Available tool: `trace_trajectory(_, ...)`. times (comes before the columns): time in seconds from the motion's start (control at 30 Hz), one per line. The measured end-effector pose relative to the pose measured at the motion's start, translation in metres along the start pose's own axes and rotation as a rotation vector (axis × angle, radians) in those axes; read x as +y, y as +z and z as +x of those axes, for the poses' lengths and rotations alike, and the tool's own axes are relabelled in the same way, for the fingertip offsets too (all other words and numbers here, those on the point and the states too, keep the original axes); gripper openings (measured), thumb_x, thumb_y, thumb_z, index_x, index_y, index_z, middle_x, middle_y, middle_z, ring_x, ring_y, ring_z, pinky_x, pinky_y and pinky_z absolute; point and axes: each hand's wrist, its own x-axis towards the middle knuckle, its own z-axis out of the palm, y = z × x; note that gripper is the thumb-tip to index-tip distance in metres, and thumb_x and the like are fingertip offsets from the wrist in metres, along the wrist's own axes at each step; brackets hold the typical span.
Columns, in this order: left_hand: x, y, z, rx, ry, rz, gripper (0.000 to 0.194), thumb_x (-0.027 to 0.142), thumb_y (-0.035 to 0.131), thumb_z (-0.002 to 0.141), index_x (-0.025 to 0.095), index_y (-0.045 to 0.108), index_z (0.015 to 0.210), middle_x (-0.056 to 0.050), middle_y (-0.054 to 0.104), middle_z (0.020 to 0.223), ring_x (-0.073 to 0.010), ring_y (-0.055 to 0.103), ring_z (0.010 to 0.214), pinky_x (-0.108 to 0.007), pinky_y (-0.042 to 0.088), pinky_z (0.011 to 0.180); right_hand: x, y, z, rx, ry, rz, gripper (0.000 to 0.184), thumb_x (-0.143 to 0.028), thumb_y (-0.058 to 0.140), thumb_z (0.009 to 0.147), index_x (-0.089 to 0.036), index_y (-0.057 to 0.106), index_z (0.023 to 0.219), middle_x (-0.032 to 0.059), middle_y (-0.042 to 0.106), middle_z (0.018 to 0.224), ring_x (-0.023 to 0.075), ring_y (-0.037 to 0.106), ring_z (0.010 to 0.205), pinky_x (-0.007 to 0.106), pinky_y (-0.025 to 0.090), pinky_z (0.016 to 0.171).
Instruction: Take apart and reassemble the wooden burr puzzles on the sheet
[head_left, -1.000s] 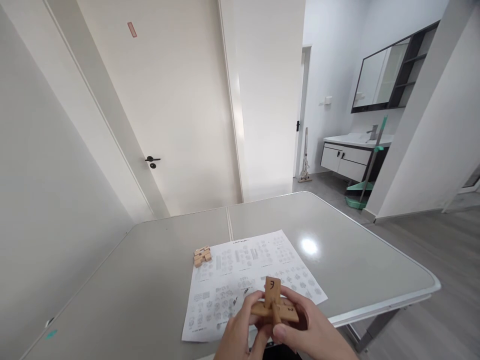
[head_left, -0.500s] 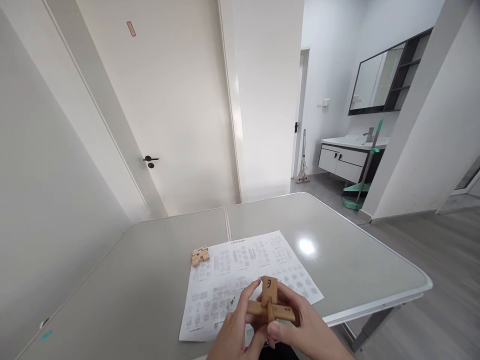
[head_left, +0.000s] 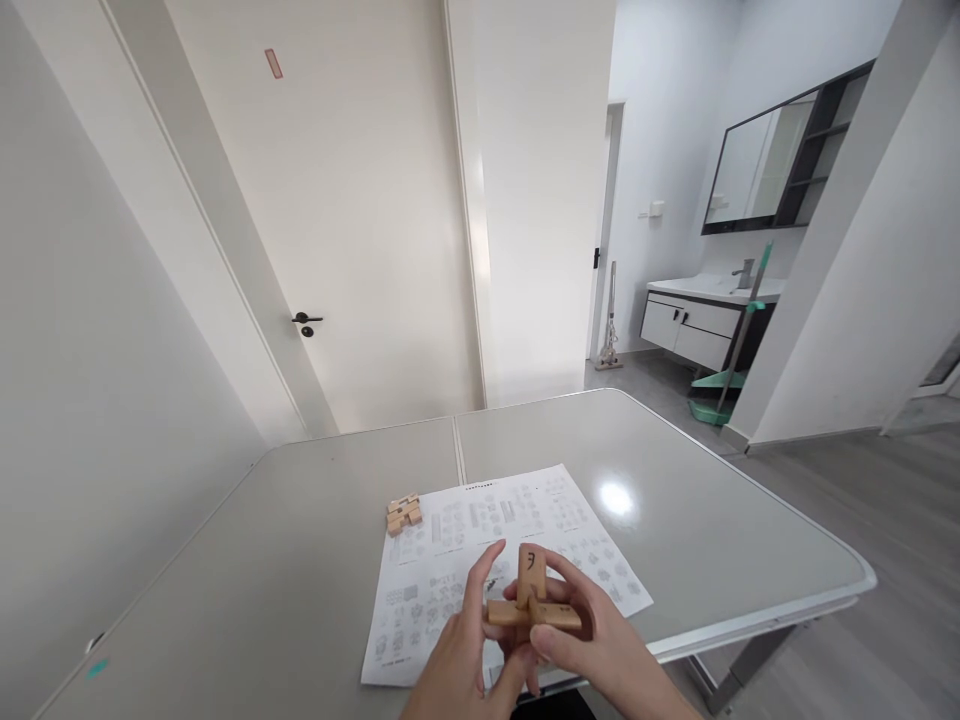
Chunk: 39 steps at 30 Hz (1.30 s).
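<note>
A wooden burr puzzle [head_left: 532,575] of crossed bars is held between both hands, over the near edge of the printed sheet. One bar stands upright with a black mark like a 3 on it; another lies crosswise. My right hand [head_left: 600,640] grips it, thumb on the front and fingers behind. My left hand [head_left: 469,640] supports it from the left and below, thumb near its underside. The left index finger is raised off the wood. The lower part of the puzzle and some left fingertips are hidden.
A sheet of printed diagrams [head_left: 465,530] lies on the grey table [head_left: 300,560]. On its far left corner sits a second wooden puzzle [head_left: 404,514] of light blocks. A closed door [head_left: 360,220] stands beyond the table; a washbasin cabinet [head_left: 690,325] is at the right.
My left index finger has lifted away from the upright bar. The puzzle has turned and tilted slightly in my right hand. The view has shifted a little.
</note>
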Motion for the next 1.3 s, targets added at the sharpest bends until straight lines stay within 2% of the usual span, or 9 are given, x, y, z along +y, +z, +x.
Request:
trace_trajectory(0.17,-0.003,0.007,-0.003,0.029,0.019,-0.017,0.073,0.048,0.060,0.093,0.028,0.031,0.157,-0.003,0.079,0.084,-0.0280,0.070,0.097,-0.038,0.045,0.099,0.006,0.006,-0.006,0.088,-0.052,0.054,0.094,-0.050,0.091,0.068,-0.026,0.045,0.146,0.0152,0.071,0.118,0.0257,0.073,0.075,0.035,0.058,0.060)
trace_trajectory(0.47,0.004,0.006,-0.002,0.026,0.048,-0.089,0.069,0.050,0.057,0.095,0.024,0.025,0.150,-0.003,0.079,0.081,-0.0262,0.074,0.092,-0.040,0.044,0.100,0.005,0.022,-0.004,0.216,-0.079,0.155,0.085,-0.051,0.094,0.062,-0.024,0.054,0.132,0.0131,0.074,0.108,0.0218,0.069,0.067,0.028,0.051,0.051)
trace_trajectory(0.57,0.000,0.012,-0.002,0.101,0.052,-0.117,0.061,0.052,0.058,0.094,0.024,0.025,0.137,-0.003,0.078,0.077,-0.0278,0.072,0.099,-0.039,0.046,0.095,0.002,0.024,-0.004,0.241,-0.063,0.170,0.079,-0.053,0.093,0.062,-0.023,0.059,0.127,0.0130,0.075,0.108,0.0195,0.067,0.063,0.029,0.051,0.053)
trace_trajectory(0.67,-0.007,0.024,-0.001,0.184,0.060,-0.188,0.044,0.055,0.056,0.095,0.029,0.025,0.112,0.001,0.075,0.074,-0.0237,0.072,0.080,-0.034,0.050,0.081,0.001,0.026,-0.002,0.258,-0.058,0.184,0.070,-0.054,0.090,0.066,-0.023,0.061,0.121,0.0121,0.075,0.108,0.0145,0.061,0.056,0.029,0.049,0.053)
trace_trajectory(0.73,-0.010,0.031,-0.001,0.230,0.074,-0.227,0.041,0.056,0.055,0.096,0.030,0.023,0.098,0.004,0.072,0.071,-0.0199,0.067,0.066,-0.030,0.049,0.070,0.001,0.027,-0.001,0.261,-0.065,0.191,0.068,-0.054,0.089,0.068,-0.022,0.060,0.120,0.0119,0.075,0.110,0.0120,0.058,0.052,0.028,0.047,0.051)
trace_trajectory(0.83,-0.011,0.034,0.000,0.274,0.124,-0.205,0.039,0.055,0.052,0.098,0.029,0.025,0.088,0.005,0.067,0.067,-0.0179,0.062,0.060,-0.027,0.047,0.063,0.002,0.029,0.001,0.264,-0.073,0.205,0.065,-0.054,0.088,0.070,-0.022,0.059,0.119,0.0119,0.075,0.111,0.0105,0.055,0.051,0.028,0.046,0.051)
trace_trajectory(1.07,-0.010,0.024,0.002,0.234,0.242,-0.112,0.028,0.045,0.053,0.098,0.026,0.044,0.079,0.002,0.068,0.071,-0.0178,0.068,0.063,-0.028,0.052,0.072,-0.001,0.028,0.000,0.285,-0.066,0.191,0.069,-0.056,0.088,0.069,-0.024,0.058,0.121,0.0111,0.077,0.106,0.0192,0.065,0.062,0.031,0.050,0.057)
trace_trajectory(1.2,-0.009,0.023,0.000,0.249,0.278,-0.092,0.026,0.041,0.055,0.097,0.026,0.046,0.078,0.002,0.068,0.068,-0.0175,0.067,0.061,-0.028,0.053,0.073,0.000,0.023,-0.004,0.290,-0.061,0.159,0.071,-0.059,0.088,0.067,-0.025,0.059,0.122,0.0122,0.078,0.105,0.0275,0.072,0.077,0.036,0.055,0.066)
trace_trajectory(1.3,-0.011,0.026,-0.001,0.239,0.307,-0.099,0.027,0.040,0.056,0.096,0.026,0.046,0.076,0.001,0.070,0.069,-0.0168,0.068,0.058,-0.027,0.054,0.069,0.006,0.019,-0.008,0.269,-0.071,0.184,0.074,-0.060,0.088,0.066,-0.026,0.057,0.125,0.0131,0.078,0.106,0.0316,0.073,0.083,0.035,0.055,0.062)
